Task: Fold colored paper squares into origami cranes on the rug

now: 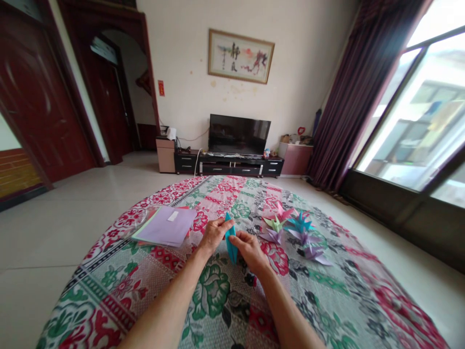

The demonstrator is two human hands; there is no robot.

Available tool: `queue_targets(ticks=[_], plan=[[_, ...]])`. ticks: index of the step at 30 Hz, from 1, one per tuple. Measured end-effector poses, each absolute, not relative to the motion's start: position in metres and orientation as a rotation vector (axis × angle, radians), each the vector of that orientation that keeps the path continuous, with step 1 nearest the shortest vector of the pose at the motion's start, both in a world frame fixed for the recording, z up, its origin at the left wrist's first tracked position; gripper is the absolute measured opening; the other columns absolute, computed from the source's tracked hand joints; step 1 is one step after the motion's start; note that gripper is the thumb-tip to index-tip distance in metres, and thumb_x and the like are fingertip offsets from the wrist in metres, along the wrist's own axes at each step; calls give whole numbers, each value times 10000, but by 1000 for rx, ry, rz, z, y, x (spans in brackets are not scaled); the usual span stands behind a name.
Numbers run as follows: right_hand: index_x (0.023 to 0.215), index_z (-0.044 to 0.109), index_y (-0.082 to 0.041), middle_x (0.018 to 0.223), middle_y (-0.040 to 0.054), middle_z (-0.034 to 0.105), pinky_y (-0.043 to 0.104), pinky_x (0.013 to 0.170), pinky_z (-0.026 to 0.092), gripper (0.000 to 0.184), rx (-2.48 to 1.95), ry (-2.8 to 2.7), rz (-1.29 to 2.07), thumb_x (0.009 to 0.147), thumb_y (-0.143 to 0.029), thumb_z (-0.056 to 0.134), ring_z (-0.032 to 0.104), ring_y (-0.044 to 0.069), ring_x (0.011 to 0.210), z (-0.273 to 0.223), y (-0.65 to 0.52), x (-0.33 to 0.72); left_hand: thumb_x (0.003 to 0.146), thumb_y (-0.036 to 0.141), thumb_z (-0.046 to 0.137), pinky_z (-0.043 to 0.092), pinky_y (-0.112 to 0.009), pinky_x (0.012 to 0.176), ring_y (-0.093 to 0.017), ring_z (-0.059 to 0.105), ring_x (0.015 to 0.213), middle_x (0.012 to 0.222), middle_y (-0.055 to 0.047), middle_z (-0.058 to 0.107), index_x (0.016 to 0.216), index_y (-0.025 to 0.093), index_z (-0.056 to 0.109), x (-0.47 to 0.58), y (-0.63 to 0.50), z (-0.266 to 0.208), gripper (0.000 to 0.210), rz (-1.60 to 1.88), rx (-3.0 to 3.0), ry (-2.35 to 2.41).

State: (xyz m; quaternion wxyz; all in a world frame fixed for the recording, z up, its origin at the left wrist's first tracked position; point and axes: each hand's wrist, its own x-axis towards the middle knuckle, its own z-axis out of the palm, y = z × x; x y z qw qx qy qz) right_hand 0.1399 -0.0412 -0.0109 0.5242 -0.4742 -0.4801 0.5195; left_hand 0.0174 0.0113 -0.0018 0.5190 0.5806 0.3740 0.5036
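Between my two hands is a piece of folded blue paper (231, 249), narrow and pointed at both ends, held upright over the patterned tablecloth (250, 300). My left hand (214, 234) pinches its upper left side. On the right edge, near the middle, my right hand (249, 246) grips it with thumb and fingers. To the right lie several folded paper cranes: a pink one (282, 212), a green one (275, 223), a blue one (301, 222) and some purple ones (315, 253). A stack of coloured paper sheets (170, 227), purple on top, lies to the left.
A small white label (173, 216) sits on the purple sheet. Clear plastic wrapping (140, 220) shows beside the stack. Past the round table stand a television (239, 134) and a black low cabinet (232, 167). A dark purple curtain (341, 97) hangs by the window at right.
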Motion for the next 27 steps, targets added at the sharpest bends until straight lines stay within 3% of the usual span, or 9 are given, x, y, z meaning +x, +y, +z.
queue_targets(ticks=[5, 11, 20, 27], plan=[[624, 550, -166, 460, -70, 414, 202, 395, 223, 368, -1180, -1064, 1157, 589, -500, 700, 305, 55, 411, -17, -37, 143, 661, 387, 655, 398, -193, 516, -83, 514, 582, 767, -9, 622, 1039, 157, 645, 13, 13, -2, 442, 1342, 1365, 861], [650, 561, -158, 495, -66, 434, 197, 415, 251, 356, -1132, -1075, 1172, 605, -483, 698, 328, 54, 433, -19, -36, 144, 672, 349, 654, 457, -225, 643, -135, 581, 730, 871, -47, 664, 974, 170, 682, 14, 19, -10, 352, 1394, 1466, 915], [640, 577, -150, 498, -66, 423, 197, 417, 224, 339, -1134, -1124, 1138, 614, -465, 697, 306, 49, 442, -14, -40, 143, 655, 324, 655, 418, -206, 580, -93, 525, 593, 689, 11, 614, 807, 159, 621, 13, 15, -3, 227, 1347, 1432, 876], [663, 600, -148, 485, -66, 407, 193, 406, 231, 301, -1164, -1123, 1111, 634, -437, 676, 302, 53, 438, -7, -44, 143, 653, 287, 628, 393, -199, 549, -87, 498, 572, 671, 21, 597, 801, 150, 609, 15, 13, -1, 203, 1198, 1425, 822]])
